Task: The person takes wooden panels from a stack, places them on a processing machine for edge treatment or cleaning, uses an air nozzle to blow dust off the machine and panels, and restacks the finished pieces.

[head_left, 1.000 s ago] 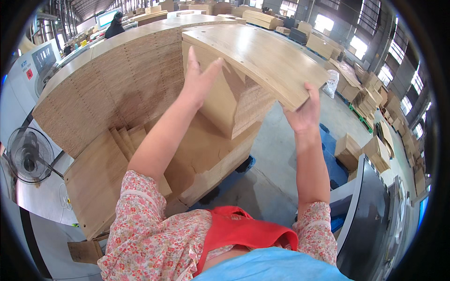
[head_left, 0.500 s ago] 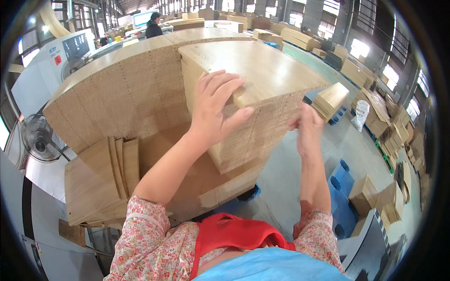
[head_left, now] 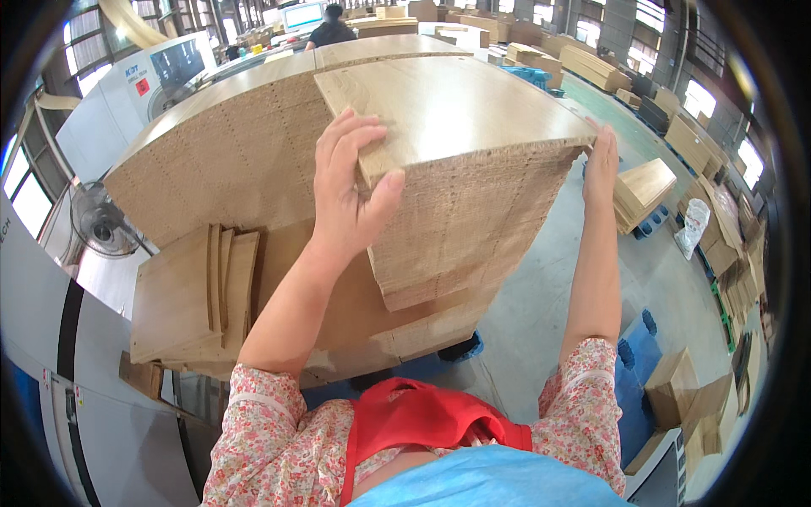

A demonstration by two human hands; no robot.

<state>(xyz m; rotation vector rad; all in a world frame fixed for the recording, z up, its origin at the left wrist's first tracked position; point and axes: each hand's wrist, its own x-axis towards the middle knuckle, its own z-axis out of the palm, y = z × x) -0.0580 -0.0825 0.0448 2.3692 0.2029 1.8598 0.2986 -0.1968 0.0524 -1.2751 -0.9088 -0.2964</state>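
Note:
A tall stack of wood-coloured panels [head_left: 473,220] stands in front of me. Its smooth top wooden panel [head_left: 456,106] has a shiny face. My left hand [head_left: 351,173] is curled round this panel's near left corner, fingers over the left edge and thumb at the front edge. At the near right corner, my right hand [head_left: 601,165] lies against the edge with its fingers stretched upward. Part of the right fingers is turned away from view. Behind and left of this stack runs a longer, higher row of stacked panels [head_left: 228,152].
Several loose panels [head_left: 182,296] lean at the left, near a fan [head_left: 101,221]. A white machine [head_left: 127,93] stands far left. Blue pallets [head_left: 638,363] and cardboard pieces [head_left: 676,389] lie at the right. A person [head_left: 332,29] is at the back.
My right hand has risen to the panel's right corner. My left hand has shifted left with the panel's near left corner. The view has turned slightly.

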